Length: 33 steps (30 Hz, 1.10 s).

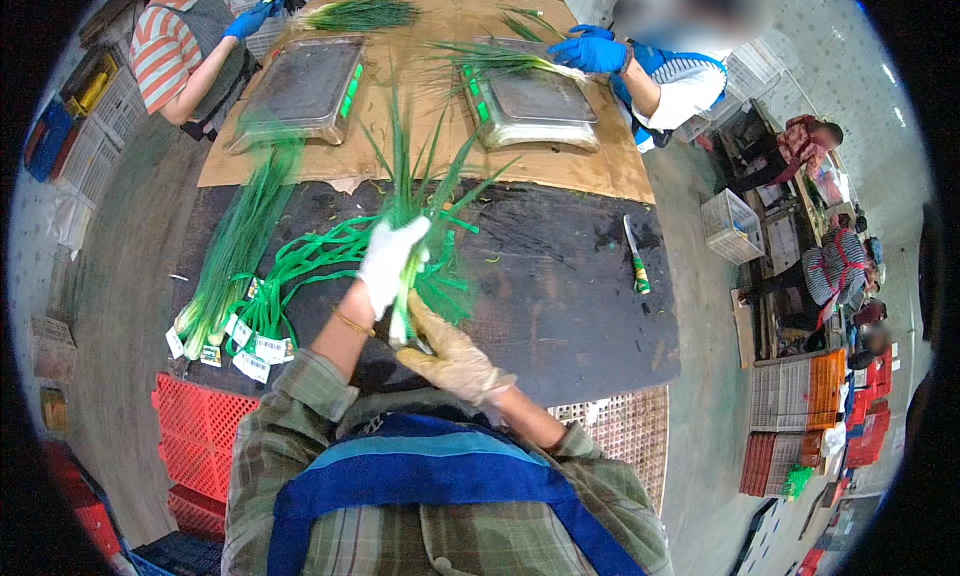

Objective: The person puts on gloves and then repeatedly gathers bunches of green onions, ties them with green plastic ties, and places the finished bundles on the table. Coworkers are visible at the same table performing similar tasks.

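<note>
My left hand point(391, 261), in a white glove, grips a bunch of spring onions point(405, 282) around its stalks. The green leaves fan out away from me. At the pale root ends is my right hand point(454, 362) in a tan glove, its fingers and thumb on either side of them. Blurred green netting point(450, 294) shows just right of the bunch. To the left lie several flat green mesh sleeves point(319, 249) with white printed tags point(255, 351). Beside them rests a long netted bundle of spring onions point(244, 231), roots towards me.
A knife point(635, 255) with a green-and-yellow handle lies on the dark tabletop point(555, 306). Beyond, two scales point(304, 88) stand on cardboard point(409, 65). A blue-gloved co-worker point(592, 50) handles spring onions at the right scale point(536, 92); another person point(187, 50) stands far left. Red crates point(199, 433) sit below.
</note>
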### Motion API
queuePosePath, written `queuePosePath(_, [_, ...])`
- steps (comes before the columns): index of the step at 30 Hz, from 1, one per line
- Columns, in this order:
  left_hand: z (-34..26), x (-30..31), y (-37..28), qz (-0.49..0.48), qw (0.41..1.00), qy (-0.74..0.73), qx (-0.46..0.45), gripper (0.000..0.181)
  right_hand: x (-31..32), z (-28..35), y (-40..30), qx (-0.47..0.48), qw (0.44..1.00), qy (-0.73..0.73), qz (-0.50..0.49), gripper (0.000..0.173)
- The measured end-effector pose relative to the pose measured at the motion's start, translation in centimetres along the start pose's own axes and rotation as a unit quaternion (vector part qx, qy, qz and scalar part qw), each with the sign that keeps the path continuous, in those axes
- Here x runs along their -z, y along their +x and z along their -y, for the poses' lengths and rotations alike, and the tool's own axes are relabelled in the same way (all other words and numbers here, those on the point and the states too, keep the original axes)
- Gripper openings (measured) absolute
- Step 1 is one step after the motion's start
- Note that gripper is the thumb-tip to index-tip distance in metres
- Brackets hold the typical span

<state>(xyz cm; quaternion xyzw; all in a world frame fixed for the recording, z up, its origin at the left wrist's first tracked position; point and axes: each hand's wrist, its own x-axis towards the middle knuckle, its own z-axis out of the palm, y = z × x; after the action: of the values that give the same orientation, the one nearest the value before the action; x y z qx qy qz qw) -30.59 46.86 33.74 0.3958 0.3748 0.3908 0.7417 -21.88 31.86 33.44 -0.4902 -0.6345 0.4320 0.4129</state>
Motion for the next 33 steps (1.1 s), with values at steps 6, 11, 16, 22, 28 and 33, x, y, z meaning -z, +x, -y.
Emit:
queuePosePath(6, [-5.2,2.8,-2.3,0.21,0.966,-0.079,0.126,0.043,6.8,0.9,0.0,0.031,0.971,0.122,-0.204,0.085])
queuePosePath(11, [-5.3,1.2,-4.3,0.198,0.96,-0.17,0.101,0.045,9.0,6.7,0.8,0.007,0.976,0.177,-0.126,0.117])
queuePosePath(16, [-4.9,0.2,-6.3,0.228,0.973,-0.034,0.014,0.051,7.4,5.5,2.9,0.007,0.98,0.138,-0.146,0.039])
queuePosePath(22, [-4.9,3.2,-6.7,0.362,0.931,0.004,-0.045,0.057,11.8,12.7,3.3,0.121,0.926,0.313,-0.171,0.009])
queuePosePath(28, [-11.6,0.6,-7.7,0.192,0.915,0.276,-0.224,0.039,10.8,13.9,4.0,0.182,0.97,0.138,-0.078,0.015])
queuePosePath(33, [-16.7,-3.1,-10.0,0.122,0.895,0.267,-0.336,0.014,10.9,16.3,4.6,0.287,0.952,-0.015,-0.102,0.017])
